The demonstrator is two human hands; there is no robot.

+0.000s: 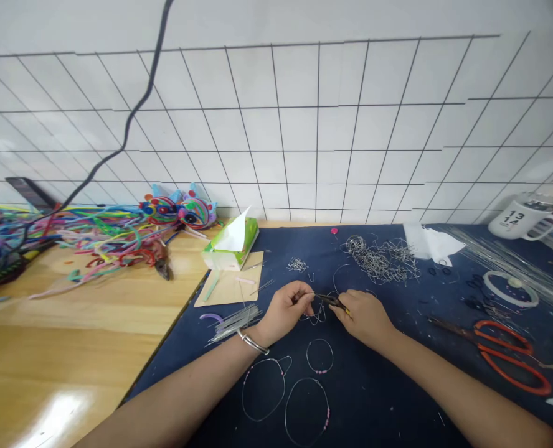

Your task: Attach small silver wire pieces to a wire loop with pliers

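My left hand (288,308), with a silver bangle (253,341) at its wrist, pinches thin wire (321,315) between thumb and fingers. My right hand (364,316) is wrapped round dark-jawed pliers (329,300) with a bit of yellow on the handle. The jaws point left and meet the wire beside my left fingertips; their exact grip is too small to make out. Closer to me lie a small wire ring (308,356), a looped wire ring (243,398) and a larger wire ring (286,414), all carrying pink beads.
Left of my hand lies a bundle of straight wires (234,325), below a tissue box (225,258) on cardboard (206,300). Behind sits tangled wire (383,260). Orange-handled scissors (505,367), a tape roll (491,287) and a mug (512,219) stand right; colourful pipe cleaners (103,236) lie left.
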